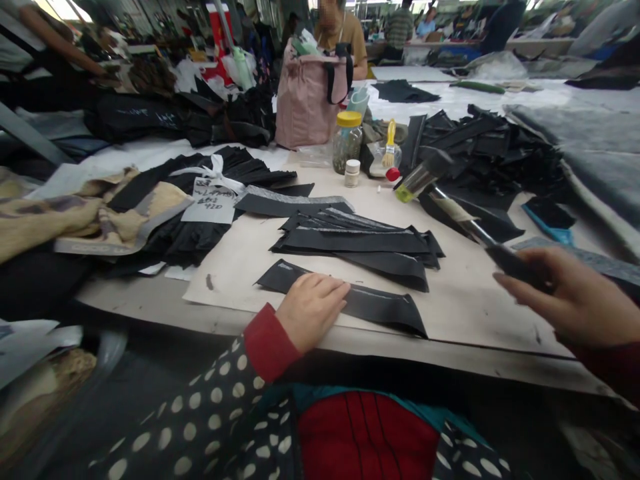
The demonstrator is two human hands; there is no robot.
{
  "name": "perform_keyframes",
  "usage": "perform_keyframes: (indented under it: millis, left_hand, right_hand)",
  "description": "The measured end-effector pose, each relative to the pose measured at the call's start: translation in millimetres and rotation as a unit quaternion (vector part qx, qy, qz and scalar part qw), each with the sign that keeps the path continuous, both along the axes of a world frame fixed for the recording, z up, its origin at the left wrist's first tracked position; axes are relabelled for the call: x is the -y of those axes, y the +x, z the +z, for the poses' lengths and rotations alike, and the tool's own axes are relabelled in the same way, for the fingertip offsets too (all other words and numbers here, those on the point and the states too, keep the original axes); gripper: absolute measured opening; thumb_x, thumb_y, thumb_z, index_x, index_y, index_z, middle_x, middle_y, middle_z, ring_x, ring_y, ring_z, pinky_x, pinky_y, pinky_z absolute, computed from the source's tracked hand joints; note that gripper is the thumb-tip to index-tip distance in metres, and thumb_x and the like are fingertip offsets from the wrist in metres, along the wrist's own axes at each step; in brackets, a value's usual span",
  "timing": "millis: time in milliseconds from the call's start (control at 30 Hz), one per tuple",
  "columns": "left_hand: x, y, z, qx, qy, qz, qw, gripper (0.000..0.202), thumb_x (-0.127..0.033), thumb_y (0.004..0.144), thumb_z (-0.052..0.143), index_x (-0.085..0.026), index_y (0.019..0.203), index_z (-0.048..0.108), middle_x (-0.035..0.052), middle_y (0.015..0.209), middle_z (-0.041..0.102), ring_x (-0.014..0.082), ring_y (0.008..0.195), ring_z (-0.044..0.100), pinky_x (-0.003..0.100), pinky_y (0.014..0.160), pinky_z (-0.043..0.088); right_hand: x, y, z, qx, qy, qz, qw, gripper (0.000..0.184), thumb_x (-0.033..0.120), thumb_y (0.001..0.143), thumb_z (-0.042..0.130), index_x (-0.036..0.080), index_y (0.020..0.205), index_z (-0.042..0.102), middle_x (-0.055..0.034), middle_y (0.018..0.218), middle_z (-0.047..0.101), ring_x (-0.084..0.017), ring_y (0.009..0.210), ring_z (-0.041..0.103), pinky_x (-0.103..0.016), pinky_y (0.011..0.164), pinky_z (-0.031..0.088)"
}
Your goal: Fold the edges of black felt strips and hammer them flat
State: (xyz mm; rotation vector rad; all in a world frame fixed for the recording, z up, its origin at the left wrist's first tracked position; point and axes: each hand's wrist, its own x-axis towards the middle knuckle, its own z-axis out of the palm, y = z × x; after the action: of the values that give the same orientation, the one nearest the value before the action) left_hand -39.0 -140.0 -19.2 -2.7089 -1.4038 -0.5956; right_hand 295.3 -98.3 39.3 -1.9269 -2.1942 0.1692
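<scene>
My left hand (311, 311) lies flat on a black strip of leather-like material (385, 308), pressing it against a pale cream paper sheet (480, 313). Just beyond it is a stack of similar black strips (355, 243) with grey-edged ends. My right hand (575, 295) grips the dark handle of a long hammer-like tool (453, 215), whose taped metal shaft reaches up and left to a cylindrical head above the sheet. That head is clear of the strips.
A jar with a yellow lid (349, 141), a small white bottle (352, 172) and a yellow-handled brush (389, 143) stand beyond the strips. A heap of black pieces (480, 147) lies at the right, a pink bag (307, 100) stands behind, and a person (340, 30) sits across the table.
</scene>
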Motion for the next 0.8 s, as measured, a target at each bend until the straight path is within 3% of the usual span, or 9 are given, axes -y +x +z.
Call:
perform_keyframes:
  millis: [100, 167, 267, 367, 433, 533, 633, 800]
  left_hand:
    - [1, 0, -0.7, 0.001, -0.002, 0.005, 1.000, 0.028, -0.023, 0.085, 0.040, -0.018, 0.110, 0.052, 0.0047, 0.103, 0.059, 0.0176, 0.094, 0.050, 0.035, 0.084, 0.036]
    - [3, 1, -0.8, 0.002, 0.001, 0.021, 1.000, 0.027, -0.023, 0.085, 0.041, -0.020, 0.109, 0.052, 0.0032, 0.103, 0.059, 0.0175, 0.095, 0.050, 0.036, 0.084, 0.034]
    - [6, 2, -1.4, 0.007, 0.007, 0.042, 0.999, 0.026, -0.024, 0.085, 0.041, -0.022, 0.108, 0.053, 0.0017, 0.104, 0.060, 0.0176, 0.097, 0.049, 0.035, 0.081, 0.032]
    - [8, 2, -2.7, 0.015, 0.014, 0.046, 0.999, 0.026, -0.024, 0.086, 0.041, -0.022, 0.108, 0.053, 0.0014, 0.107, 0.059, 0.0179, 0.098, 0.048, 0.035, 0.081, 0.031]
    - [9, 2, -3.4, 0.018, 0.018, 0.049, 0.998, 0.025, -0.024, 0.085, 0.041, -0.021, 0.107, 0.053, 0.0014, 0.107, 0.059, 0.0184, 0.099, 0.047, 0.035, 0.081, 0.031]
    - [10, 1, -3.6, 0.016, 0.017, 0.050, 0.998, 0.025, -0.022, 0.085, 0.041, -0.020, 0.106, 0.054, 0.0022, 0.107, 0.059, 0.0189, 0.098, 0.046, 0.035, 0.081, 0.033]
    - [10, 0, -3.3, 0.012, 0.011, 0.049, 0.999, 0.026, -0.021, 0.085, 0.041, -0.018, 0.107, 0.054, 0.0030, 0.109, 0.058, 0.0194, 0.097, 0.047, 0.035, 0.081, 0.035]
    - [13, -1, -3.7, 0.017, 0.009, 0.047, 0.999, 0.026, -0.021, 0.085, 0.040, -0.017, 0.106, 0.054, 0.0047, 0.111, 0.057, 0.0204, 0.098, 0.046, 0.036, 0.082, 0.039]
  right_hand:
    - [46, -6, -14.1, -0.116, -0.129, 0.089, 0.981, 0.036, 0.050, 0.077, 0.043, 0.030, 0.106, 0.046, -0.0051, 0.094, 0.063, -0.021, 0.079, 0.060, -0.030, 0.069, 0.050]
    - [70, -12, -21.6, -0.133, -0.147, 0.114, 0.973, 0.036, 0.049, 0.078, 0.042, 0.038, 0.112, 0.043, 0.0014, 0.110, 0.059, -0.022, 0.098, 0.056, -0.033, 0.085, 0.046]
    - [89, -20, -21.2, -0.132, -0.126, 0.096, 0.978, 0.039, 0.046, 0.081, 0.036, 0.045, 0.120, 0.036, 0.0079, 0.120, 0.052, -0.022, 0.110, 0.048, -0.038, 0.095, 0.040]
    - [93, -25, -17.0, -0.124, -0.045, 0.070, 0.989, 0.043, 0.040, 0.084, 0.034, 0.044, 0.126, 0.030, 0.0090, 0.127, 0.045, -0.021, 0.115, 0.041, -0.037, 0.100, 0.035]
    - [92, -24, -20.4, -0.109, -0.019, 0.088, 0.990, 0.045, 0.039, 0.083, 0.036, 0.043, 0.128, 0.028, 0.0075, 0.126, 0.045, -0.021, 0.113, 0.044, -0.036, 0.096, 0.039]
    - [88, -24, -29.1, -0.074, -0.085, 0.148, 0.982, 0.047, 0.039, 0.083, 0.036, 0.038, 0.130, 0.030, 0.0037, 0.117, 0.054, -0.022, 0.101, 0.054, -0.036, 0.083, 0.050]
    - [83, -29, -24.4, -0.070, -0.127, 0.171, 0.975, 0.046, 0.039, 0.084, 0.035, 0.035, 0.130, 0.033, 0.0041, 0.120, 0.051, -0.021, 0.104, 0.051, -0.037, 0.088, 0.046]
    - [81, -42, -10.1, -0.098, -0.016, 0.133, 0.986, 0.048, 0.039, 0.084, 0.035, 0.041, 0.130, 0.026, 0.0074, 0.127, 0.043, -0.021, 0.113, 0.043, -0.036, 0.095, 0.040]
